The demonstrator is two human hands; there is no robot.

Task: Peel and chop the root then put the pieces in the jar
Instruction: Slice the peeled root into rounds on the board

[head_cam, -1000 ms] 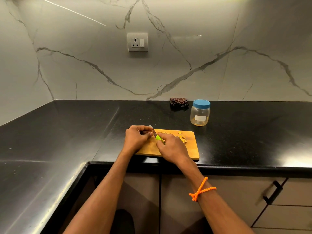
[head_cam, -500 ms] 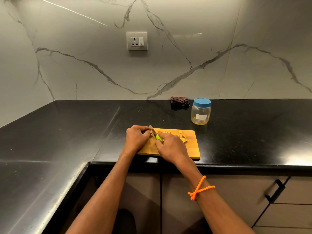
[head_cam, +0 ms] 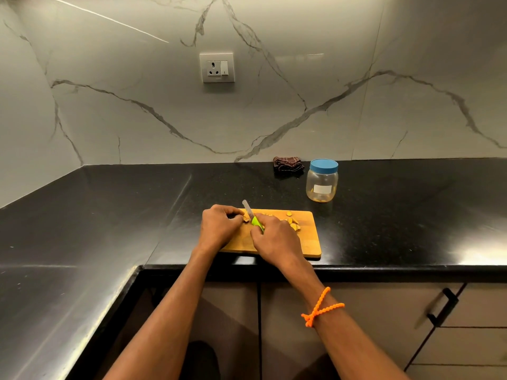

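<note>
A wooden cutting board (head_cam: 310, 242) lies at the counter's front edge. My left hand (head_cam: 219, 224) curls its fingers over a small piece of yellow root (head_cam: 246, 220) at the board's far left. My right hand (head_cam: 274, 238) grips a knife (head_cam: 251, 213) by its green handle, the blade pointing away and resting just right of the root. Several chopped yellow pieces (head_cam: 292, 222) lie on the board's far right part. A clear plastic jar (head_cam: 322, 181) with a blue lid on stands behind the board to the right.
A folded dark cloth (head_cam: 288, 163) lies by the marble wall, left of the jar. The black counter (head_cam: 109, 215) runs in an L to the left. A wall socket (head_cam: 216, 67) is above. Cabinet doors with a black handle (head_cam: 443, 307) are below.
Both hands stay at the same spot on the board. The knife blade has shifted only slightly beside the root. The view has drifted a little.
</note>
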